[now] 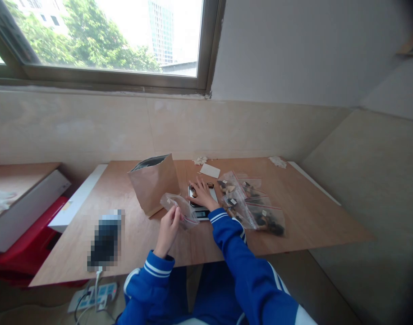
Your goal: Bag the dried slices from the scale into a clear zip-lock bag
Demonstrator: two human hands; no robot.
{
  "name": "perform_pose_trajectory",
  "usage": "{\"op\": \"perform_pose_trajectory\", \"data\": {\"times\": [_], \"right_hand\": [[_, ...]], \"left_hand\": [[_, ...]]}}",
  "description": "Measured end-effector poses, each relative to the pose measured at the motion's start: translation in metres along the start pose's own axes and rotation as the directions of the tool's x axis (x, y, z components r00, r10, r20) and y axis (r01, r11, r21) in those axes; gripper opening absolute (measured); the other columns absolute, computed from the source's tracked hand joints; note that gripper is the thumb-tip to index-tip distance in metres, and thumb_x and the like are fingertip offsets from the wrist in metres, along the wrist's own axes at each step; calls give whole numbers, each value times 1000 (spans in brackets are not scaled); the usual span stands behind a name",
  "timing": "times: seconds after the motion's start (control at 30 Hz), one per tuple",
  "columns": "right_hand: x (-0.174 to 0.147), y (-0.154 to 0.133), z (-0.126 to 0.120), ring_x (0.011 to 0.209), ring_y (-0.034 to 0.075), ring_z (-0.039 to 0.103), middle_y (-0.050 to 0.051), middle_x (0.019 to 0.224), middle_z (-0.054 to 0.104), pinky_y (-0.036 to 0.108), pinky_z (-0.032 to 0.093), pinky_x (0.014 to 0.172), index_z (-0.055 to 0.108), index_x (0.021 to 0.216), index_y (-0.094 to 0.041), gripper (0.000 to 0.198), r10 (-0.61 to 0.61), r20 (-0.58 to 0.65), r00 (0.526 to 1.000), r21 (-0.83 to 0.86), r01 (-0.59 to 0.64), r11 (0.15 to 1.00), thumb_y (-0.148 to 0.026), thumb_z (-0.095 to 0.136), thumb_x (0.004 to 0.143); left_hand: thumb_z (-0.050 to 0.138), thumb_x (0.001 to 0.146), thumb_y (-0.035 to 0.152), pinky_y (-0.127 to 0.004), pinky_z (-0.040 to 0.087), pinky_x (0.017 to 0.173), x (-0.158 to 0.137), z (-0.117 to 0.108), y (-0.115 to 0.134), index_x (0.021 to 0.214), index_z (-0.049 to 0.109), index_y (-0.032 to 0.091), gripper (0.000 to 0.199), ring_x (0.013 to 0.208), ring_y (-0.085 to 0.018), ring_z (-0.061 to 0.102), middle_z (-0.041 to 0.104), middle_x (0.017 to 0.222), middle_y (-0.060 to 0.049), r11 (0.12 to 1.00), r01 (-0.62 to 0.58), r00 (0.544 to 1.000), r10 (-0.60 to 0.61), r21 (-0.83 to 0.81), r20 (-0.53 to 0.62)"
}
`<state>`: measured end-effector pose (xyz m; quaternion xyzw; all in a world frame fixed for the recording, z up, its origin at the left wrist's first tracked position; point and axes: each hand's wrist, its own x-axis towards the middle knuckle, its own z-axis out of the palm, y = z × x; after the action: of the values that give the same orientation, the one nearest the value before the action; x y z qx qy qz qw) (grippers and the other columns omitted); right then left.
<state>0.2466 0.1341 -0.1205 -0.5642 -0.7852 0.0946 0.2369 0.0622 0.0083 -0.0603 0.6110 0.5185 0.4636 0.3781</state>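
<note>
My left hand (168, 229) holds a small clear zip bag (179, 206) with a red seal strip by its lower edge, lifted a little above the wooden table (132, 234). My right hand (202, 194) lies flat, fingers spread, on a small digital scale (203, 203); something small and dark shows beside the fingertips on the scale. An open brown paper pouch (154, 183) stands upright just left of the scale. To the right lie several filled clear zip bags (254, 207) with dark and pale pieces inside.
A pixelated phone-like object (105, 241) lies at the table's left front, with a cable down to a power strip (91, 298). A white card (209, 170) and pale crumpled bits (277, 161) sit at the back. White box (74, 203) and red object (30, 243) stand left.
</note>
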Motion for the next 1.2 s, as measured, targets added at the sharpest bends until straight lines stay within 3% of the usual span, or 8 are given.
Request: {"op": "perform_pose_trajectory", "data": {"times": [0.13,0.3,0.43,0.67,0.9,1.0,1.1,1.2], "right_hand": [[6,5,7,125,27,43,14,129,55,44,31,106,57,124,-20,42,-29,-59,998,-4,29,1000,-37,60,86],[4,10,5,102,22,53,10,104,62,35,39,92,65,101,-19,19,-51,-145,988,-1,51,999,-25,51,91],[4,13,6,92,21,53,9,93,60,33,40,85,65,88,-17,19,-37,-183,982,98,56,994,-22,47,92],[7,16,3,82,18,56,6,86,58,29,42,76,62,82,-16,29,66,-253,965,253,0,968,-32,41,94],[13,-11,-25,84,19,60,8,84,66,30,44,82,61,77,-17,38,276,-391,878,532,-29,846,-47,43,91],[11,-41,-45,80,18,61,7,82,68,28,45,77,62,77,-17,44,347,-351,870,669,-27,743,-54,42,90],[3,-75,-64,75,17,61,5,78,67,26,45,70,64,77,-17,48,317,-209,925,752,-56,657,-58,42,89],[-9,-102,-78,74,16,61,4,77,68,25,44,67,67,75,-16,46,205,-50,978,729,-104,676,-54,46,89]], "left_hand": [[39,92,45,-24,38,65,1,-3,-2,66,48,18,39,65,-14,52,54,64,0,1000,-14,1000,14,13,-5],[38,93,45,-25,38,67,1,-4,-4,66,48,18,39,66,-15,52,54,64,0,1000,-11,1000,11,24,2],[38,93,46,-25,38,67,0,-2,-4,67,49,18,40,67,-15,53,54,65,0,1000,0,1000,-1,23,15],[37,93,46,-25,38,66,0,-3,-3,67,48,18,40,66,-15,52,54,65,0,1000,-1,1000,1,23,15],[38,92,46,-25,38,66,0,-1,-4,68,49,18,39,66,-15,53,54,65,0,1000,14,1000,-14,9,14],[38,93,45,-25,38,65,0,0,-6,68,49,18,39,65,-15,53,54,64,0,1000,12,1000,-13,13,15],[37,93,45,-24,37,64,0,1,-7,68,49,18,39,64,-14,52,54,64,0,1000,-1,1000,1,21,8],[38,93,45,-24,37,63,0,2,-8,69,49,18,38,63,-14,51,54,65,0,1000,-11,1000,11,23,-3]]}}
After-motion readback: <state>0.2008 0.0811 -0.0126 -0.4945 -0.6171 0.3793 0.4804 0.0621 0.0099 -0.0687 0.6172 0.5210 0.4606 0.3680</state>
